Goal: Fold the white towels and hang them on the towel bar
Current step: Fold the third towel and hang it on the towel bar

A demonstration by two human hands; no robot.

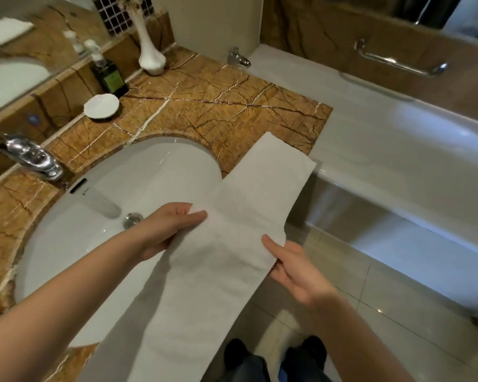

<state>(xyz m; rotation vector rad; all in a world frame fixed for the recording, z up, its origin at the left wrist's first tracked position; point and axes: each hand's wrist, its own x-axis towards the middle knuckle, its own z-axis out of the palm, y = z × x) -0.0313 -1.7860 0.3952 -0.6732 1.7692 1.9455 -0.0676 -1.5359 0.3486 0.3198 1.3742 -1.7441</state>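
Note:
A long white towel (pixel 226 244), folded into a narrow strip, stretches from the counter's front corner over the sink's right side and down past the counter edge. My left hand (pixel 166 230) grips its left edge, thumb on top and fingers under the cloth. My right hand (pixel 290 263) pinches the right edge, thumb on top and fingers beneath. A chrome bar (pixel 398 62) is fixed to the brown wall above the bathtub at the upper right.
White sink basin (pixel 94 216) with a chrome faucet (pixel 31 158) sits in a brown marble counter (pixel 218 100). A white dish (pixel 101 106), a dark soap bottle (pixel 109 75) and a white vase (pixel 149 42) stand at the back. The bathtub (pixel 398 150) lies to the right; tiled floor below.

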